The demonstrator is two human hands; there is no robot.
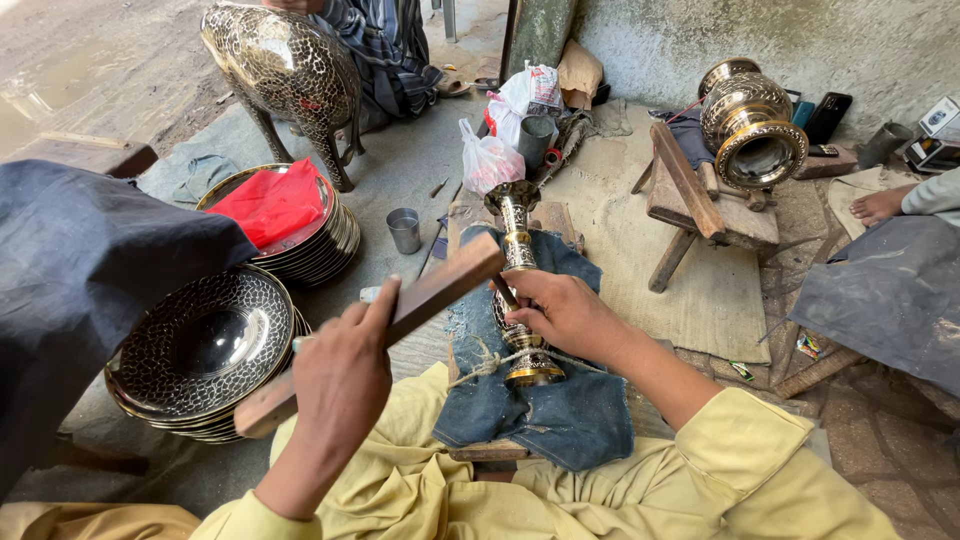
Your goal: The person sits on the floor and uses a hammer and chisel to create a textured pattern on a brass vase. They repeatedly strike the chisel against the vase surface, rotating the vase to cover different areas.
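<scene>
I'm gripping a flat brown wooden mallet (400,325) in my left hand (340,385); my right hand (565,315) is pinning a slim engraved black-and-brass vase (520,290), fingers wrapped round a small chisel (507,292).

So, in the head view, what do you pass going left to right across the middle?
Stack of engraved plates → left hand with wooden bat → slim brass vase held by right hand → wooden stool → large brass vase.

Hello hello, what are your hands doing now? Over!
Left hand grips wooden mallet, raised. Right hand holds chisel on brass vase lying on denim cloth. Nothing in the way.
</scene>
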